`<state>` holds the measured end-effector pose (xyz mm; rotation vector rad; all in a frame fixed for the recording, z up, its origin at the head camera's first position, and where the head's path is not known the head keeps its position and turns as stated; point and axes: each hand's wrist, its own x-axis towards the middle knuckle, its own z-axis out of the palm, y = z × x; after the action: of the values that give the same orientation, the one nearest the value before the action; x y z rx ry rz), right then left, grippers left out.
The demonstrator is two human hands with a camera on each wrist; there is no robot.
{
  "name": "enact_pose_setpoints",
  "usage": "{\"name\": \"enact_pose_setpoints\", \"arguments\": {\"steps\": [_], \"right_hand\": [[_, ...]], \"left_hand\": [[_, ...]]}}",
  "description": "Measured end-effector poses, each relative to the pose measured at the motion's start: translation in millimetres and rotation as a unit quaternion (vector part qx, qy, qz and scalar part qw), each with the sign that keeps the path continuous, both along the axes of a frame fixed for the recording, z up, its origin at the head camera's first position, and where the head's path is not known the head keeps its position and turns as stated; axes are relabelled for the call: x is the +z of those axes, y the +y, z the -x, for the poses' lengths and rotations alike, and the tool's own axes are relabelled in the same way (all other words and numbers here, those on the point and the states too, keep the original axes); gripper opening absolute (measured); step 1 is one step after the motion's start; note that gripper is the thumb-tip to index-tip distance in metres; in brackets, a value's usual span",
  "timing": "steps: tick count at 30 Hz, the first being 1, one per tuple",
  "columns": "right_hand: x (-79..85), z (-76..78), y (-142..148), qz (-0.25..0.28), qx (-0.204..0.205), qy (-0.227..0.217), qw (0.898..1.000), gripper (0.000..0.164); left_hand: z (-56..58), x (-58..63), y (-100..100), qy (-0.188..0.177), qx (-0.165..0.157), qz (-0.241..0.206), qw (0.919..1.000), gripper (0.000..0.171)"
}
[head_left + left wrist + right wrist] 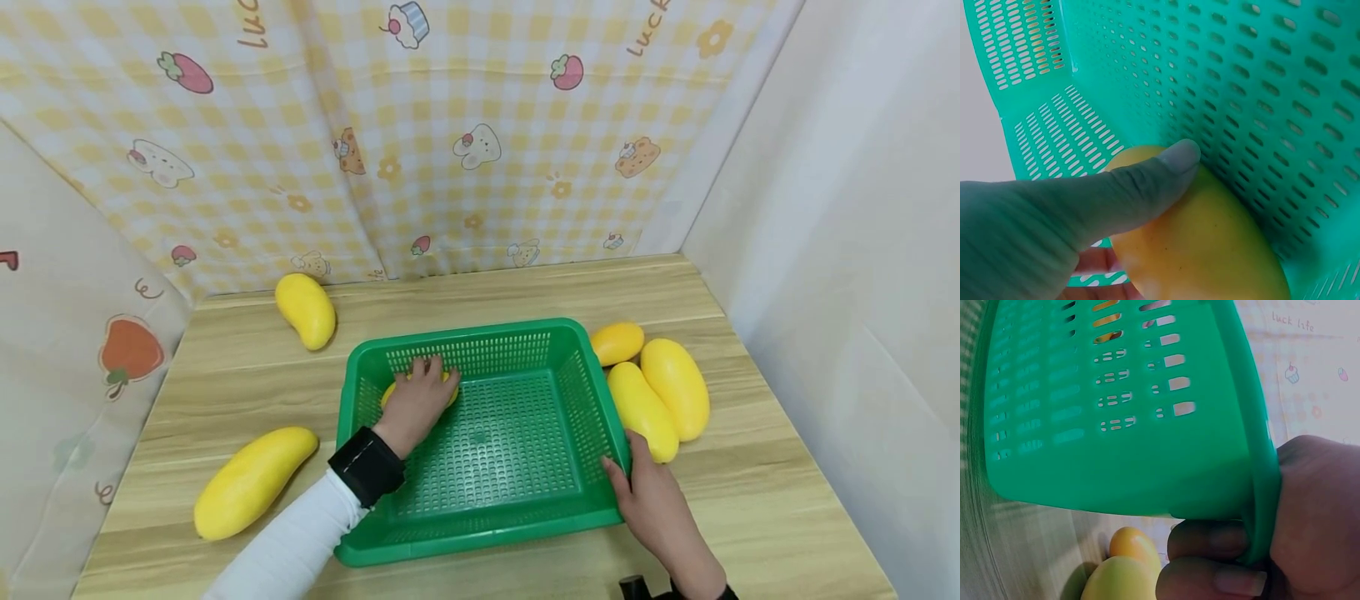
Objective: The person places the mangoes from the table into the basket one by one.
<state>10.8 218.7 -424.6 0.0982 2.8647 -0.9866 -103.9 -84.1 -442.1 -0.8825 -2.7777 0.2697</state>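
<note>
A green plastic basket [487, 533] with slotted walls stands mid-table. Inside it, by the back left corner, my left hand [420, 404] grips a yellow mango [1204, 244]. The left wrist view shows the thumb across the mango's top, the fruit lying close against the basket's perforated surface. My right hand [660, 508] holds the basket's right rim near the front corner. In the right wrist view, its fingers [1210, 578] curl under that rim [1263, 487]. The mango's underside is hidden.
Right of the basket lie three mangoes: a small orange-yellow one [618, 342] and two larger ones [643, 411], [675, 387]. One mango [306, 310] lies at the back left, a long one [255, 483] at the front left. A checked curtain [450, 208] hangs behind the table.
</note>
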Motion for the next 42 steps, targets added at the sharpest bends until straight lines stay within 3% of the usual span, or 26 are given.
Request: {"name": "enact_pose_setpoints", "arguments": {"steps": [8, 11, 15, 22, 30, 35, 42], "right_hand": [[0.2, 1.5, 1, -0.004, 0.001, -0.005, 1.000, 0.048], [-0.3, 1.5, 0, -0.004, 0.001, -0.005, 1.000, 0.047], [-0.9, 1.3, 0, -0.004, 0.001, -0.007, 1.000, 0.048], [-0.4, 1.8, 0, -0.009, 0.006, 0.003, 1.000, 0.047], [0.0, 1.9, 1, -0.008, 0.007, 0.001, 1.000, 0.048], [0.1, 0.7, 2, -0.006, 0.004, -0.001, 1.000, 0.048], [-0.8, 0.0, 1, -0.007, 0.004, 0.002, 1.000, 0.049]], "left_hand": [[-0.2, 11.2, -3, -0.055, -0.003, -0.030, 0.9980, 0.044], [-0.1, 20.6, -5, -0.087, 0.003, -0.042, 0.9953, 0.050], [-1.1, 34.8, -10, -0.105, 0.021, -0.052, 0.9929, 0.051], [-5.6, 56.7, -28, -0.101, 0.061, -0.101, 0.9878, 0.059], [-15.7, 68.9, -57, -0.095, 0.087, -0.175, 0.9762, 0.057], [-23.9, 69.8, -76, -0.083, 0.099, -0.210, 0.9690, 0.057], [-39.1, 58.5, -106, -0.038, 0.088, -0.253, 0.9627, 0.059]]}}
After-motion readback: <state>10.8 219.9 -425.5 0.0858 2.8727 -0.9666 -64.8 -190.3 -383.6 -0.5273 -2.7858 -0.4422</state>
